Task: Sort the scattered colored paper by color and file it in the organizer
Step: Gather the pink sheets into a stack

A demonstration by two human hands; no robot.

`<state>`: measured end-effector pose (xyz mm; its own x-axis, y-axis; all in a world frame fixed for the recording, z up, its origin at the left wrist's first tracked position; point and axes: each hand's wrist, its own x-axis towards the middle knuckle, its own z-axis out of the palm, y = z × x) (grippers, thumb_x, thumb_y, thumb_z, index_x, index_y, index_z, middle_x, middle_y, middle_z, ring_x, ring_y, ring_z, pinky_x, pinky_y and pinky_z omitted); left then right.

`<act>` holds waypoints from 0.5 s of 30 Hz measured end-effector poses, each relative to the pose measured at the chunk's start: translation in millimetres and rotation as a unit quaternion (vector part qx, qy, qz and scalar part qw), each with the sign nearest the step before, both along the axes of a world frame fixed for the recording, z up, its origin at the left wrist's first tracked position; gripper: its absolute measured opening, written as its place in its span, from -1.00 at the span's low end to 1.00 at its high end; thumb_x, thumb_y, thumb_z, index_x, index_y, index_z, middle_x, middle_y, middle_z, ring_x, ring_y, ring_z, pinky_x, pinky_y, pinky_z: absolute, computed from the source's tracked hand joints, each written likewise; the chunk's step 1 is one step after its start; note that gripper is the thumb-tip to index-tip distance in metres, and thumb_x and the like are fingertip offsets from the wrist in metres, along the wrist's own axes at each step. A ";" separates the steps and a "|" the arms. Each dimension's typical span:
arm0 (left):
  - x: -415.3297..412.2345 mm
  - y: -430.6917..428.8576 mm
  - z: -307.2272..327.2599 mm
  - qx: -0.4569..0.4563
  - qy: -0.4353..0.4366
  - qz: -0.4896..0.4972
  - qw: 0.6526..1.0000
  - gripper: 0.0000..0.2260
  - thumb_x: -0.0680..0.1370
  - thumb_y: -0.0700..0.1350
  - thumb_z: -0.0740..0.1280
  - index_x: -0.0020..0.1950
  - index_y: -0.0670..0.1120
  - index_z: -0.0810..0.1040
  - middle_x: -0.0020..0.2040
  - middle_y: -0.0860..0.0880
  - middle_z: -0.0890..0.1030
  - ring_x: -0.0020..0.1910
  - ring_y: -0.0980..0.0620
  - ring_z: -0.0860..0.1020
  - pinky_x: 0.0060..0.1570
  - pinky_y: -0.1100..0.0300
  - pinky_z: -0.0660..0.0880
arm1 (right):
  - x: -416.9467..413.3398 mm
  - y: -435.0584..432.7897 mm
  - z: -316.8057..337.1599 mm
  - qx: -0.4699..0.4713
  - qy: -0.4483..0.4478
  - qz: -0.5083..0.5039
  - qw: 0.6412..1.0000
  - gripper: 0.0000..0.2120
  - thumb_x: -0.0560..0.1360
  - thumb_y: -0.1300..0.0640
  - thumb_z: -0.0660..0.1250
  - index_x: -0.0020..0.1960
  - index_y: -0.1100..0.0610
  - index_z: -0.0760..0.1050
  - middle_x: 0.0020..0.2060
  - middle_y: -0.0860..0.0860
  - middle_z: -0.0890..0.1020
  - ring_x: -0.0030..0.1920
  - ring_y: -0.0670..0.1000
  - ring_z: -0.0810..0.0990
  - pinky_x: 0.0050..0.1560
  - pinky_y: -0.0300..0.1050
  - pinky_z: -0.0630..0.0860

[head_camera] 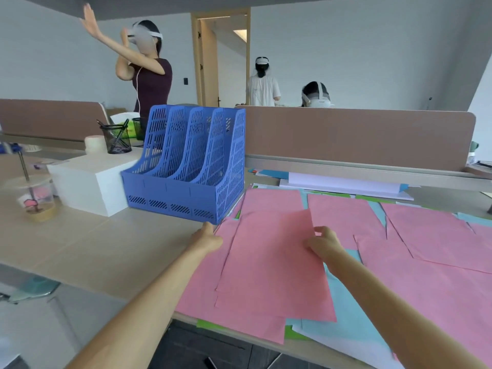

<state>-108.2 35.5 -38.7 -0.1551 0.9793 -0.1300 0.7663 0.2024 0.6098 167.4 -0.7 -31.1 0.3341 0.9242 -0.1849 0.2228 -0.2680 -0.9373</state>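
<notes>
A: Is there any writing to read?

B: Only a pink print on the plastic cup (37, 198) at the far left, and it is too blurred to read. The organizer (191, 161) shows no legible label.

A: Where is the paper?

B: The top pink sheet (274, 262) lies on the pile at the near middle of the desk (106, 249), just near and right of the organizer. Its long axis runs from near to far, and its far short edge points toward the organizer's right corner.

A: And the hands?

B: The right hand (323, 243) pinches the right long edge of this sheet near its far corner, thumb on top and fingers curled. The left hand (209, 239) is at the left edge of the pink pile. Its fingers are hidden, so I cannot tell if it grips.

A: How does the organizer stand?

B: Upright, with four slots side by side. The low open fronts face near and left.

A: Other paper?

B: More pink sheets (439, 275) spread to the right. Light blue sheets (354, 334) and green sheets (294, 334) show from under them.
</notes>
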 end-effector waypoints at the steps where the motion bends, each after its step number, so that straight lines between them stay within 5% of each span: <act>1: -1.7 -1.2 -0.8 -0.012 -0.012 0.002 1.000 -0.52 0.53 -0.19 0.16 0.46 -0.11 0.23 0.40 -0.13 0.38 0.35 -0.15 0.37 0.20 0.11 0.36 | -4.9 -1.3 1.2 0.001 0.022 0.012 1.000 -0.47 0.45 0.36 0.28 0.39 0.20 0.30 0.08 0.20 0.58 -0.13 0.12 0.58 -0.22 -0.10 0.53; 3: -3.2 -3.4 -0.1 -0.012 -0.055 -0.002 0.998 -0.55 0.53 -0.21 0.19 0.43 -0.10 0.27 0.35 -0.10 0.41 0.31 -0.11 0.40 0.15 0.15 0.34 | -17.0 -5.5 5.8 -0.005 0.089 0.038 0.995 -0.51 0.47 0.35 0.32 0.36 0.14 0.30 0.04 0.15 0.55 -0.20 0.06 0.53 -0.23 -0.12 0.48; 7: -6.4 -7.4 3.1 -0.005 -0.129 0.004 0.992 -0.67 0.36 -0.16 0.38 0.10 -0.12 0.44 0.11 -0.04 0.56 0.04 -0.05 0.54 0.07 0.10 0.50 | -37.5 -11.2 7.2 -0.027 0.160 0.050 0.986 -0.82 0.46 0.41 0.30 -0.07 0.16 0.45 -0.27 0.10 0.46 -0.34 0.03 0.41 -0.27 -0.09 0.42; 10: -6.7 -11.4 5.6 0.029 -0.155 0.028 0.987 -0.68 0.38 -0.25 0.38 0.11 -0.13 0.46 0.10 -0.12 0.56 -0.06 -0.06 0.52 -0.14 0.15 0.45 | -46.2 -11.0 0.3 -0.030 0.182 0.040 0.982 -0.82 0.41 0.43 0.30 -0.21 0.19 0.40 -0.36 0.12 0.37 -0.42 0.05 0.33 -0.36 -0.16 0.34; 15: 2.9 -10.5 9.9 0.055 -0.147 0.024 0.987 -0.50 0.42 -0.30 0.35 0.33 -0.10 0.34 0.20 -0.10 0.50 0.05 -0.09 0.51 -0.10 0.16 0.42 | -50.7 -10.3 -1.2 -0.023 0.105 0.049 0.993 -0.87 0.39 0.40 0.35 -0.21 0.22 0.46 -0.41 0.09 0.44 -0.47 0.02 0.39 -0.42 -0.26 0.32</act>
